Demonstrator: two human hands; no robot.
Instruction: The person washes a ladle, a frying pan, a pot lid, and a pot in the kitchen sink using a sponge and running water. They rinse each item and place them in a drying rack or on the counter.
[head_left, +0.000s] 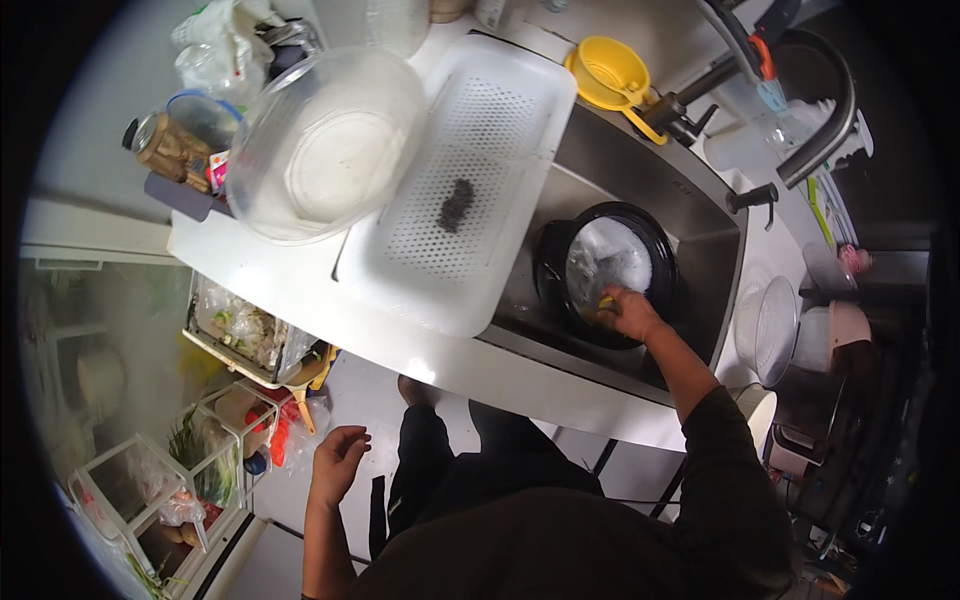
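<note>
My right hand (630, 313) reaches into a black pot (666, 225) standing in the stainless steel sink (697, 225). It grips a small yellow scrubber, probably a sponge (606, 303), of which only a bit shows past the fingers. Foamy water (619, 244) covers much of the pot's inside; the part under my hand is hidden. Away from the counter, my left hand (341, 455) hangs low at my side, holding nothing, with loosely bent fingers and a gap by the thumb.
A white perforated drain tray (517, 150) lies across the sink's left end, with a dark scouring pad (456, 205) on it. Beside it sits a large clear plastic basin (255, 172). Behind the sink are a yellow ladle-like scoop (611, 71) and the curved faucet (844, 97).
</note>
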